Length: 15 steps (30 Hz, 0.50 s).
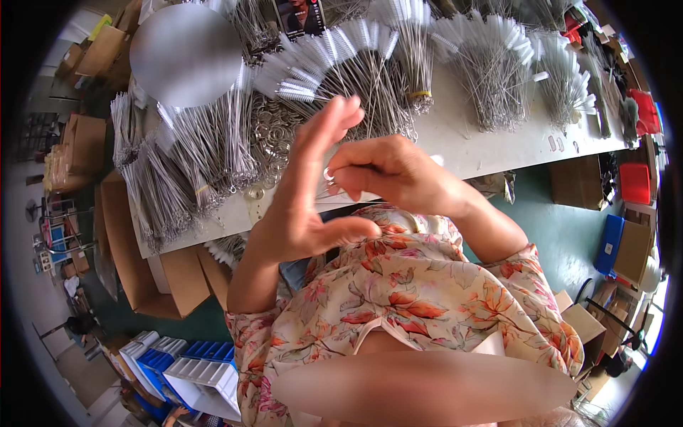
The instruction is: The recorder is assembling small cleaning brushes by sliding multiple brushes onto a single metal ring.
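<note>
white worktable, green floor, cardboard boxes around.

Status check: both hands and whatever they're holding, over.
Right hand pinching small metal ring. Left hand open, fingers raised, touching the ring. Wire brush bundles and loose rings on white table beyond; nothing between.

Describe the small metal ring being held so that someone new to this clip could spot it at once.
Start at the long white table heaped with bundles of thin wire brushes. In front of it, two raised hands meet. The ring is pinched at the right hand's fingertips, against the open left hand; unlike the loose rings piled on the table, it is held aloft.
</note>
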Available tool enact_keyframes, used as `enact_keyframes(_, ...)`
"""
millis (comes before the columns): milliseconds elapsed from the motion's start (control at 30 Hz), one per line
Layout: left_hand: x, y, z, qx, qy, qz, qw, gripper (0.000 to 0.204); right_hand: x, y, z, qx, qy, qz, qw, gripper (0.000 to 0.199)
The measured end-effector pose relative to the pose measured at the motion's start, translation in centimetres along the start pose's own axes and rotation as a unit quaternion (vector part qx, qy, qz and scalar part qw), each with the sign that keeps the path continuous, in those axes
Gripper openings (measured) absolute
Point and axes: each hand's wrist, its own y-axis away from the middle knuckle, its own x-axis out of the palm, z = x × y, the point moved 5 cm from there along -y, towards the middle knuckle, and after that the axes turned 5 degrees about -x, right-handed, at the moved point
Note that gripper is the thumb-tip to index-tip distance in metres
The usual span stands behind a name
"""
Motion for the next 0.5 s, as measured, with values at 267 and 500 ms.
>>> enact_keyframes(267, -1.0, 1.8, -0.8, 0.071, -0.085, -0.037, 0.993, 0.023, -0.1, 1.6, -0.6, 0.167, -0.209, 0.098, 0.959, 0.018)
enact_keyframes(500, -5.5, 9.0, 5.4, -0.247, -0.147, -0.224, 0.931, 0.022, -8.4, 9.2, -3.5, 0.194, 0.563, -0.071, 0.800, 0.010)
